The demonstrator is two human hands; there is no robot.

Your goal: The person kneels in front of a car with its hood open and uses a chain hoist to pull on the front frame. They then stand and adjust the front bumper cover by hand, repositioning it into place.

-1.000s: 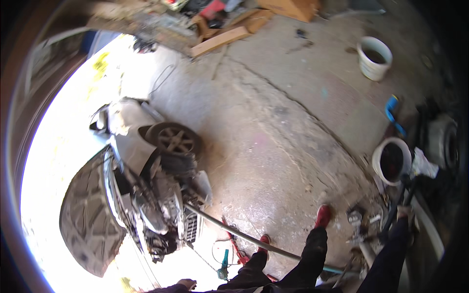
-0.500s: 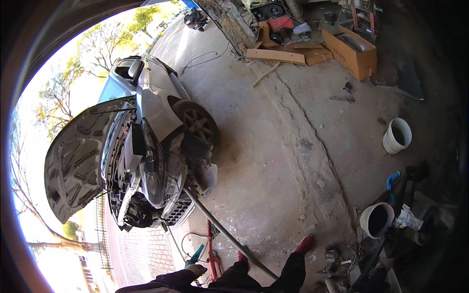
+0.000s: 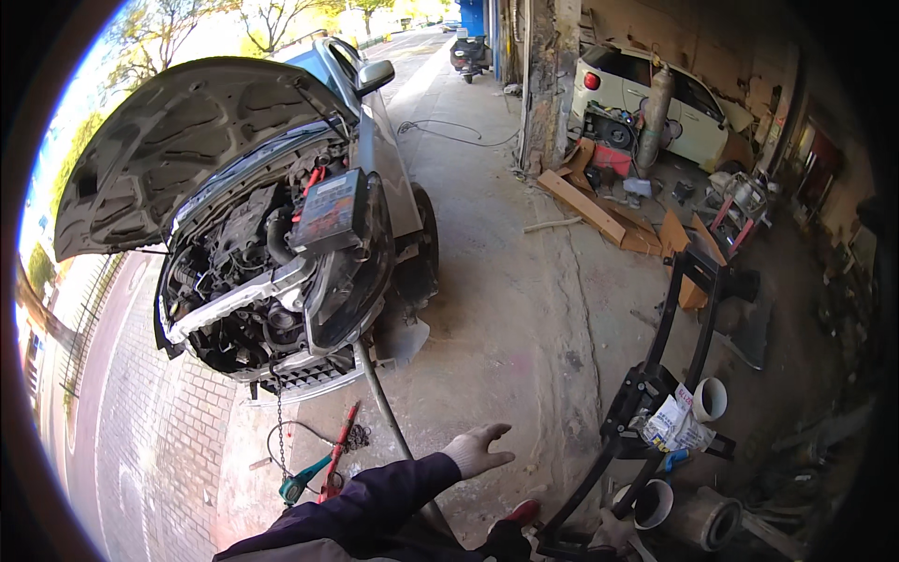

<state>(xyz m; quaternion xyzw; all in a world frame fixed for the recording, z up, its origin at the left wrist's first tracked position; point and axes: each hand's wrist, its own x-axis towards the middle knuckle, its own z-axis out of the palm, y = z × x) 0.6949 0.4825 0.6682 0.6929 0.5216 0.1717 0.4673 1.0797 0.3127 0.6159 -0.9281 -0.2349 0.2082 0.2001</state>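
Observation:
My left hand (image 3: 478, 451), in a pale glove, reaches out over the concrete floor with fingers apart and nothing in it. Low at the right, my right hand (image 3: 613, 532), dim and partly hidden, is closed at the lower end of a long black metal frame (image 3: 620, 412). The frame stands tilted up and away, with a crumpled white printed bag (image 3: 676, 426) seen against its middle. Left of my left arm lie a teal tool (image 3: 298, 487) with a chain and a red metal bar (image 3: 342, 450). A grey pole (image 3: 384, 403) slants down from the car's front.
A silver car (image 3: 389, 169) stands at the left, hood (image 3: 187, 140) raised and front end stripped. White buckets (image 3: 653, 506) and scrap parts sit at the right. Cardboard (image 3: 599, 215), a gas cylinder (image 3: 655, 117) and a white car (image 3: 702, 122) are farther back.
My left hand has left the teal tool's side and moved right and forward, opening. The black frame has come up from the clutter at the right. The view has swung upward.

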